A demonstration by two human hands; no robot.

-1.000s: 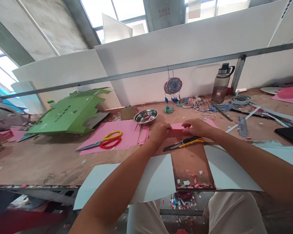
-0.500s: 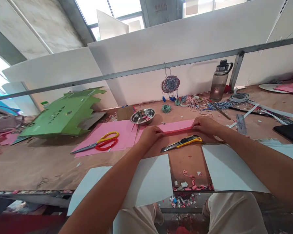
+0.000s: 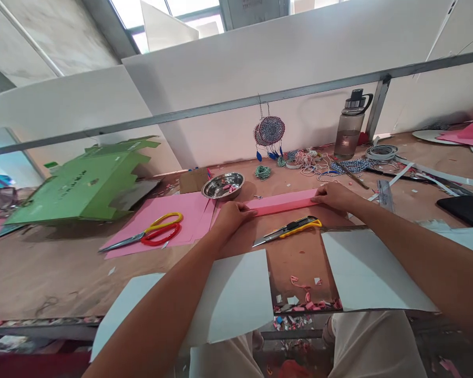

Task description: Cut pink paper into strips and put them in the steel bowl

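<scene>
One left hand (image 3: 232, 218) and one right hand (image 3: 334, 196) are moving apart, fingers pinching and straightening a folded pink paper strip (image 3: 284, 203).

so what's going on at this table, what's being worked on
A person holds a strip of pink paper stretched between two bare hands, the left grip on one end and the right grip on the other. A utility knife lies unheld on the table, on the near side of the strip. Off to the left, scissors rest on pink sheets, and a metal bowl with pink bits in it stands beyond the left grip.
</scene>
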